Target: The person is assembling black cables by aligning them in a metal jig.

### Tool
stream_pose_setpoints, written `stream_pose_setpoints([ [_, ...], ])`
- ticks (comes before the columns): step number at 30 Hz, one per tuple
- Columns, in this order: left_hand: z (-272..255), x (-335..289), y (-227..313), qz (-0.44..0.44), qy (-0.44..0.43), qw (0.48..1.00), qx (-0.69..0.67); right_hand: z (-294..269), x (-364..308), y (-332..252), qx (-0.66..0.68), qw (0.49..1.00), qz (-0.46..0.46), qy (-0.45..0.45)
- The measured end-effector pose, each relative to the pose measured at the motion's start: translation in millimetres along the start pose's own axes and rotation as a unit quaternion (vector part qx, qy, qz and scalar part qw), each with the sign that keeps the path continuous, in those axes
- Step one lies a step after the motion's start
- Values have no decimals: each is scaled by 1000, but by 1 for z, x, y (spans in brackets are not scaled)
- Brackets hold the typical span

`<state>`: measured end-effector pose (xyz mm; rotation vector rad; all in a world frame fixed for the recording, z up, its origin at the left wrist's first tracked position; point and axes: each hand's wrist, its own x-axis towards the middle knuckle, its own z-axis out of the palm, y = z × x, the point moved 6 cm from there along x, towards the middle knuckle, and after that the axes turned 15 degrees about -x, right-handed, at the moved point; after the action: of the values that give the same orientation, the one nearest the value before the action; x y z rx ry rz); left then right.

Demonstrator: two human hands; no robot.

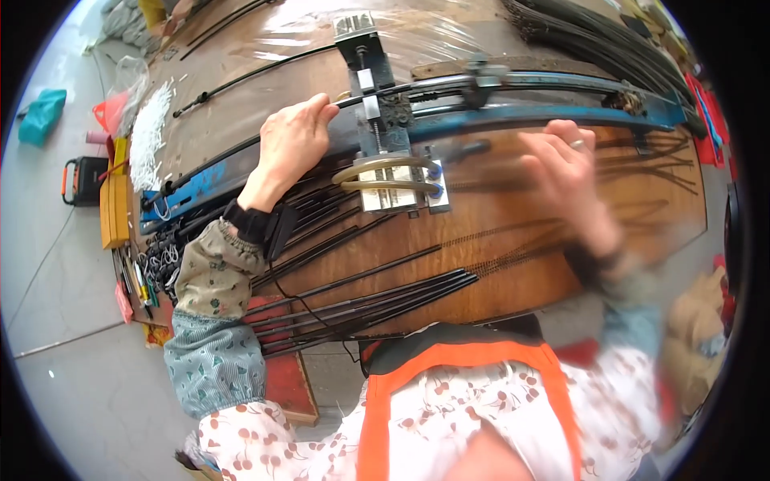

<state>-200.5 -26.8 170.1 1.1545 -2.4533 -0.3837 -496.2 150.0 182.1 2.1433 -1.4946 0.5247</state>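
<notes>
My left hand (297, 140) is closed in a pinch at the left side of a metal clamping fixture (383, 132). Between its fingertips is the end of a thin black rod (346, 101), which runs into the fixture. Two loops of yellowish tubing (385, 163) curve around the fixture's near end. To the right, above the near side of the bench, hangs my right hand (568, 164), smeared by motion, with its fingers partly curled. A blurred dark handle (467, 150) lies between that hand and the fixture, apart from the fingers.
A long blue rail (553, 117) crosses the wooden bench (553, 272), carrying a blurred sliding block (485, 76). Black tubes with thin coiled springs (513, 255) lie nearest me. A dark wire bundle (593, 40) sits far right; small white pieces (151, 128) are heaped at left.
</notes>
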Motion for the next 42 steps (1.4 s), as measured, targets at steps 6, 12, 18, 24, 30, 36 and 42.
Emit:
stream_pose_setpoints([
  [6, 2, -7, 2, 14, 7, 1000, -15, 28, 9, -27, 89, 996, -12, 1],
  [12, 8, -6, -4, 110, 77, 990, 43, 50, 18, -26, 311, 945, 53, -84],
  [18, -9, 5, -20, 278, 120, 940, 155, 32, -8, -36, 161, 976, -27, -142],
  [24, -37, -66, -19, 195, 223, 916, 269, 16, -86, -129, 178, 952, -176, -177],
  [30, 56, -242, 137, -22, 19, 998, -61, 10, -73, -119, 244, 952, -133, -129],
  [36, 50, -227, 139, -47, 37, 992, -107, -1, -64, -98, 242, 964, -69, -85],
  [42, 16, -175, 168, 1, -105, 994, 17, -18, -70, -53, 236, 972, -4, 3],
])
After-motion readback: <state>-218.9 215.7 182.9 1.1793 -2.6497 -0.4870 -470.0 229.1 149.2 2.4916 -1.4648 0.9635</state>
